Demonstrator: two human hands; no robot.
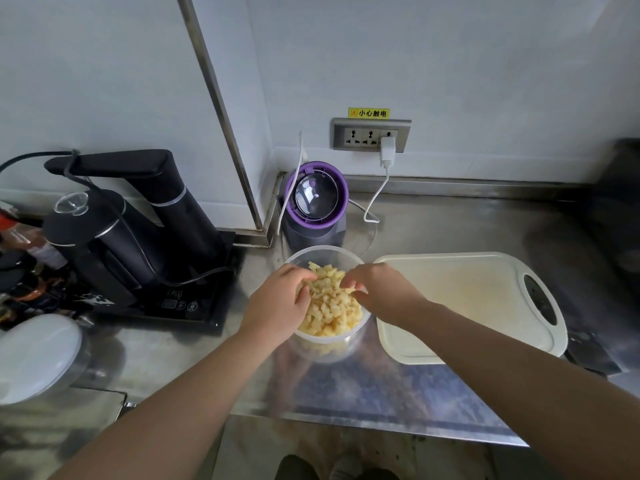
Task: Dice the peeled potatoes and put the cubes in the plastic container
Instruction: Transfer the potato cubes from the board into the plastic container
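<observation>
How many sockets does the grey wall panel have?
3, side by side on the grey metal wall panel: left and middle free, the right one holds the white plug.

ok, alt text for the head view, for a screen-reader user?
The left hand and right hand reach into a clear plastic container heaped with potato cubes on a steel counter. A white cutting board lies to its right; a purple blender stands behind it.

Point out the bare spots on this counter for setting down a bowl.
Free: the steel counter strip in front of the plastic container and cutting board; the stretch behind the board, below the socket. Crowded: the left, around the kettle and blender.
</observation>
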